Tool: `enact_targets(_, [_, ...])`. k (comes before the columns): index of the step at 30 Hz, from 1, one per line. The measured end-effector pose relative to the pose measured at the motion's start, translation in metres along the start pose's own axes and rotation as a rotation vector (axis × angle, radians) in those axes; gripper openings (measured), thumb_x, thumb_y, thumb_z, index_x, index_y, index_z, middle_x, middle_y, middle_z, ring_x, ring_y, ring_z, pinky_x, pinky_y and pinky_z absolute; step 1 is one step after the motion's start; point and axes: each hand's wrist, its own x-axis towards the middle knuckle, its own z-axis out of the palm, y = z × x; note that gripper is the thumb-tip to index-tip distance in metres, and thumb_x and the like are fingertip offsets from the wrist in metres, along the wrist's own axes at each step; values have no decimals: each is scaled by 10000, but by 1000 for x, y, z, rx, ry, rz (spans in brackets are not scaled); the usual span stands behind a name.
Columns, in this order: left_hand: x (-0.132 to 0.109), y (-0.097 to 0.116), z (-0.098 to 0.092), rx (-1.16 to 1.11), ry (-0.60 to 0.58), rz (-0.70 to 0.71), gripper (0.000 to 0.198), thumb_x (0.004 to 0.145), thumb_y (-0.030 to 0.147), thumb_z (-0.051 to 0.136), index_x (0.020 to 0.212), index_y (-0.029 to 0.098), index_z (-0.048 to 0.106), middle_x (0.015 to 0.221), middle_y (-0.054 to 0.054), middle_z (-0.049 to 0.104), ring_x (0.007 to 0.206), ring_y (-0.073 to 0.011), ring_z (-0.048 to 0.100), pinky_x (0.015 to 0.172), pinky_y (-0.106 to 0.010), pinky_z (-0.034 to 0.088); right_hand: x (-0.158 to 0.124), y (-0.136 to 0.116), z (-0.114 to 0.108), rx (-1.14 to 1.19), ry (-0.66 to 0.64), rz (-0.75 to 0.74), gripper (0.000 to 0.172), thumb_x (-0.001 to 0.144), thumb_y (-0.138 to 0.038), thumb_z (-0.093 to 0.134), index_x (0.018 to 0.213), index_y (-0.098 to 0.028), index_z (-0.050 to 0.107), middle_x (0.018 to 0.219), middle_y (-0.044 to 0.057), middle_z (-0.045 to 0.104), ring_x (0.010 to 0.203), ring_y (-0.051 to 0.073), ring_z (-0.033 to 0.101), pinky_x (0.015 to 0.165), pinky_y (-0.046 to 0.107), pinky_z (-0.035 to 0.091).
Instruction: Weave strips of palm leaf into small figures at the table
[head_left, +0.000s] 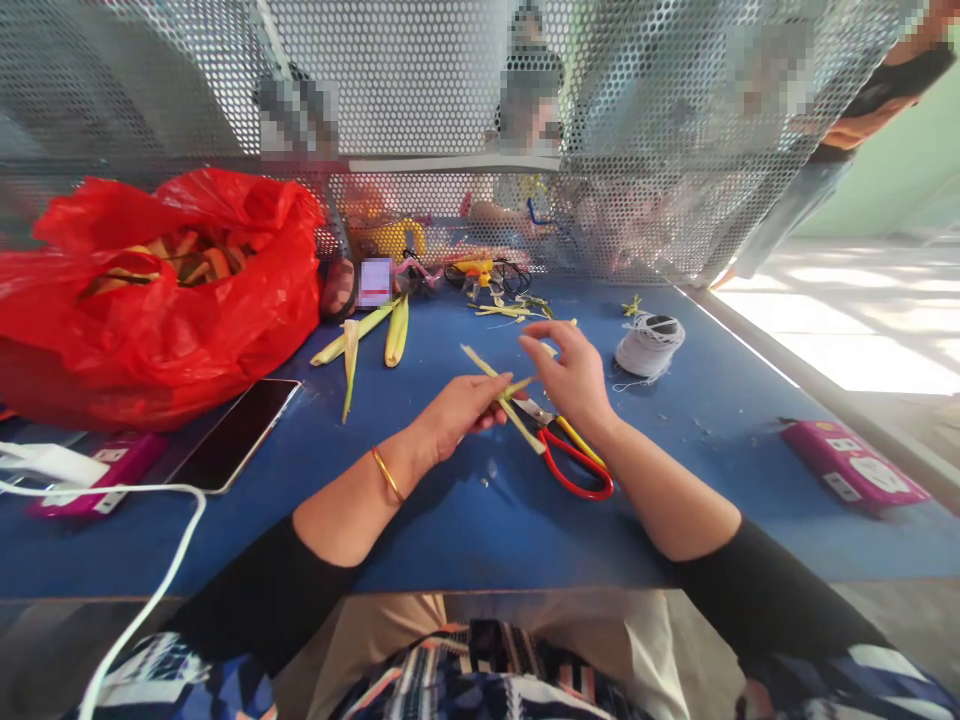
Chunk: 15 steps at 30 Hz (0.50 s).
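My left hand [474, 402] pinches narrow pale green plant strips [519, 425], which cross each other at the fingertips. Just to the right, my right hand [571, 372] is raised with thumb and forefinger close together; whatever they hold is too small to make out. A pale bit of strip shows by its fingers. Under and between my hands lie scissors [577, 482] with one red and one yellow handle, their blades partly covered by the strips. Beyond my right hand stands a spool of white thread [649, 345], its loose end on the table.
A red plastic bag [255, 330] of dried pieces fills the left, near a dark phone [238, 437] and white cable [180, 560]. Husk pieces [397, 332] lie further back on the blue table [450, 540]. A magenta packet [855, 465] sits right. A perforated metal screen [435, 90] stands behind; people are beyond.
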Motion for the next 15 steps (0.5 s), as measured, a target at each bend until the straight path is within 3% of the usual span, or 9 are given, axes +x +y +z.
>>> enact_targets(2, [1, 3, -4, -65, 57, 5, 452, 806, 564, 581, 777, 137, 726, 523, 0, 538, 412, -47, 396, 409, -184, 229, 5, 4, -1, 140, 44, 234, 206, 765, -385, 649, 819, -186, 650, 758, 16, 619, 692, 143, 540, 649, 278, 413])
enact_targets(5, [1, 6, -6, -102, 87, -29, 461, 834, 550, 558, 767, 125, 725, 512, -10, 535, 419, -56, 422, 403, -176, 257, 5, 5, 0, 475, -224, 545, 313, 693, -458, 727, 749, -162, 644, 564, -41, 516, 487, 82, 432, 501, 238, 360])
enact_targets(7, [1, 5, -5, -80, 73, -56, 408, 860, 477, 553, 758, 121, 723, 500, -3, 523, 424, -56, 424, 414, -170, 280, 2, 3, 1, 665, -358, 637, 298, 656, -405, 782, 710, -157, 627, 519, -53, 502, 433, 59, 405, 443, 215, 330])
enact_targets(11, [1, 1, -3, -39, 23, -66, 345, 861, 412, 560, 735, 130, 714, 497, 14, 506, 425, -51, 409, 429, -169, 286, -2, -2, 3, 812, -349, 819, 147, 737, -223, 736, 703, -140, 620, 509, -40, 537, 414, 52, 468, 433, 184, 386])
enact_targets(15, [3, -2, -3, -53, 8, -62, 330, 816, 437, 598, 728, 134, 697, 537, 7, 526, 447, -57, 415, 436, -178, 288, -4, -6, 5, 861, -386, 936, 102, 803, -174, 659, 718, -119, 645, 501, -28, 544, 441, 66, 542, 430, 163, 405])
